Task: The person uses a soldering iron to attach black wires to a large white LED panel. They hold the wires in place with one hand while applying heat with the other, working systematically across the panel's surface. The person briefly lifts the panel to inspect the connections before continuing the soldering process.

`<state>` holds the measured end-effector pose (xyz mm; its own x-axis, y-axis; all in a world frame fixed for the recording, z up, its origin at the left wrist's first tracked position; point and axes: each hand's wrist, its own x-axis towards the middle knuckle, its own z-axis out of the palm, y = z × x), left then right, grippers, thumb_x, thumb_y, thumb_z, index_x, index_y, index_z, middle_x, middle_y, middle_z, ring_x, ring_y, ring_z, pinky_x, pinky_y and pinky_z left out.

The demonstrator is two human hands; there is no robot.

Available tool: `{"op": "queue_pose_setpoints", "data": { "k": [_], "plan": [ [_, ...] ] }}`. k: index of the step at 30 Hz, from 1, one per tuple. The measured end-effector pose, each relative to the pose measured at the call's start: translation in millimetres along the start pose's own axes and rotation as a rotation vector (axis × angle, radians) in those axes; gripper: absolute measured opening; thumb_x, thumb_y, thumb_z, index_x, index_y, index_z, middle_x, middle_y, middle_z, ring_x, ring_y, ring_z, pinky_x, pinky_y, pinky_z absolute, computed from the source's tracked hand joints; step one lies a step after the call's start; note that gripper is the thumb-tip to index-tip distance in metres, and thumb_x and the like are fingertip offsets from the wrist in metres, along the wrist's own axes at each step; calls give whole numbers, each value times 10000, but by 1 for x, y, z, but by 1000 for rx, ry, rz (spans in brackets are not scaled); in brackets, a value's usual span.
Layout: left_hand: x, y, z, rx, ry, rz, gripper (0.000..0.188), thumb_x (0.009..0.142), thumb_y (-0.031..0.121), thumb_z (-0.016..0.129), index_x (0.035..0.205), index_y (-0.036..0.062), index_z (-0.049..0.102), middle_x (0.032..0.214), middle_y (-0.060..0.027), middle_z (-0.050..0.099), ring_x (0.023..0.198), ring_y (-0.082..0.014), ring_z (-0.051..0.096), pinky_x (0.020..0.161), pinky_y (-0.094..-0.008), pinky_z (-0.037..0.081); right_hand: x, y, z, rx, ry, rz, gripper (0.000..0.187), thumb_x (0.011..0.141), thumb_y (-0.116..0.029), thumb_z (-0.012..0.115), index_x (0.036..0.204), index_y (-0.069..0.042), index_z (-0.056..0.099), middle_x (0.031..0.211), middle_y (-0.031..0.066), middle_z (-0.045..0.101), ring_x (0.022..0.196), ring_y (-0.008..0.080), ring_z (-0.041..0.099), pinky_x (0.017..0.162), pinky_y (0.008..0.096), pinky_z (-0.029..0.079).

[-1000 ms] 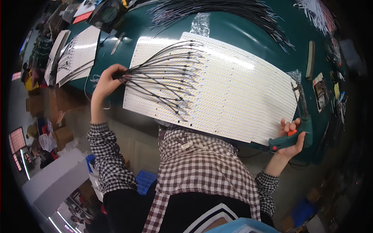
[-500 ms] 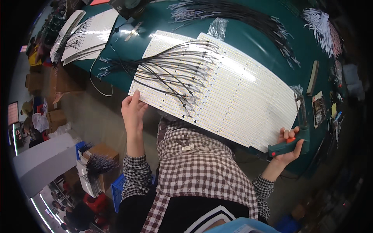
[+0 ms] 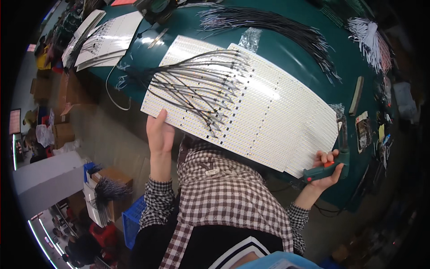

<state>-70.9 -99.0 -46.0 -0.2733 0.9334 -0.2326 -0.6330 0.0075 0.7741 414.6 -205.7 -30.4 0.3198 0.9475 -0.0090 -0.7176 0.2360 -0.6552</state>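
Overlapping white LED boards (image 3: pixel 286 116), covered with rows of small yellowish dots, lie on the table and jut past its near edge. A fan of black wires (image 3: pixel 179 76) spreads over their left part, the wire ends pointing left. My left hand (image 3: pixel 160 133) grips the near left edge of the boards, thumb on top and fingers underneath. In my right hand (image 3: pixel 329 172) is a green soldering gun (image 3: pixel 343 157) with an orange trigger, its metal barrel pointing away from me beside the boards' right end. The fingers wrap round its handle.
A long bundle of black wires (image 3: pixel 273 29) lies on the green table (image 3: pixel 188 22) at the back. White wires (image 3: pixel 365 38) are at the far right, near a narrow bar (image 3: pixel 356 96). More boards (image 3: pixel 109 38) stand stacked at the far left. A blue crate (image 3: pixel 133 219) is on the floor.
The boards have turned slightly, their left end coming nearer to me. My left hand has shifted a little along with that edge. The right hand still holds the soldering gun.
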Motion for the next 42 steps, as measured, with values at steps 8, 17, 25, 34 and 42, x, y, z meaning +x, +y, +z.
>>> {"op": "queue_pose_setpoints", "data": {
  "k": [8, 17, 25, 34, 42],
  "plan": [
    [-17, 35, 18, -34, 45, 120, 517, 1024, -34, 567, 1524, -13, 435, 1485, -146, 575, 1355, -276, 575, 1173, -444, 449, 5, -9, -10, 14, 7, 11, 485, 1026, -386, 694, 1307, -20, 546, 970, 40, 599, 872, 173, 592, 1096, 460, 495],
    [-37, 126, 1, -16, 57, 310, 474, 1072, 48, 551, 1531, -11, 447, 1525, -161, 561, 1396, -293, 555, 1195, -487, 437, 12, -10, -22, 40, 10, 24, 485, 1038, -351, 688, 1341, 0, 544, 971, 39, 620, 903, 180, 579, 1101, 422, 454],
    [-28, 337, -158, -18, 253, 373, 390, 1087, 120, 586, 1453, -6, 538, 1407, -155, 662, 1285, -281, 649, 1108, -449, 530, 15, -10, -31, 39, 5, 11, 465, 1058, -357, 664, 1341, -6, 549, 964, 41, 605, 901, 179, 574, 1082, 424, 497],
    [191, 468, -249, -71, 559, 561, 363, 1070, 124, 621, 1413, 17, 574, 1388, -152, 673, 1294, -321, 642, 1105, -486, 536, 11, -19, -26, -38, 67, 4, 427, 1093, -331, 607, 1324, 27, 590, 984, 89, 685, 903, 205, 611, 1041, 393, 506],
    [375, 445, -308, -111, 589, 486, 285, 1075, 131, 611, 1350, 56, 600, 1269, -138, 704, 1113, -322, 723, 899, -487, 651, 5, -29, -34, 25, 139, -8, 405, 1069, -310, 656, 1315, -2, 559, 909, 12, 536, 823, 152, 530, 1050, 397, 522]
  ]
}}
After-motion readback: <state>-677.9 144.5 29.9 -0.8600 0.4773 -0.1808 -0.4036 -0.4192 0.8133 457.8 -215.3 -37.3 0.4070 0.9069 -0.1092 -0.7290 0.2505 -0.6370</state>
